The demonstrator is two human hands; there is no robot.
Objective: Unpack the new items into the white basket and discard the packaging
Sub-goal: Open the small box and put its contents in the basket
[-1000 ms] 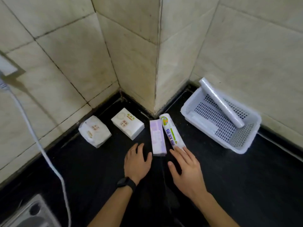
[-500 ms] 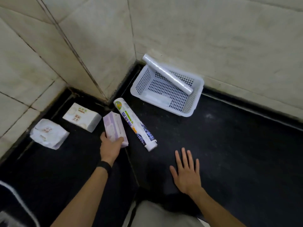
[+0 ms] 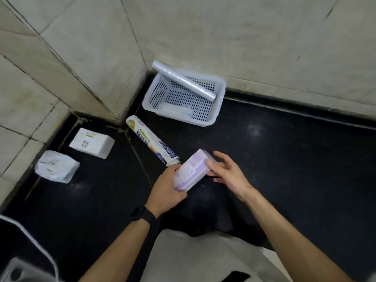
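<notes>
At the centre of the head view, my left hand (image 3: pixel 165 189) has its fingers (image 3: pixel 180 195) wrapped round the near end of the purple box (image 3: pixel 192 169), lifted off the black table (image 3: pixel 284 159). 0.5 s ago that box lay flat beside the printed roll (image 3: pixel 151 144); now it's up and angled toward me. Right hand (image 3: pixel 227 174) has come off the table, fingers spread loose, thumb touching the box's far end, not gripping. I'd say opening the box is next. White basket (image 3: pixel 220 102) sits against the wall, well apart, with 1 clear film roll (image 3: pixel 183 82) propped across its rim. 2 white packs (image 3: pixel 92 142) (image 3: pixel 56 168) lie untouched at left. Print on box and roll is too blurred to read.
</notes>
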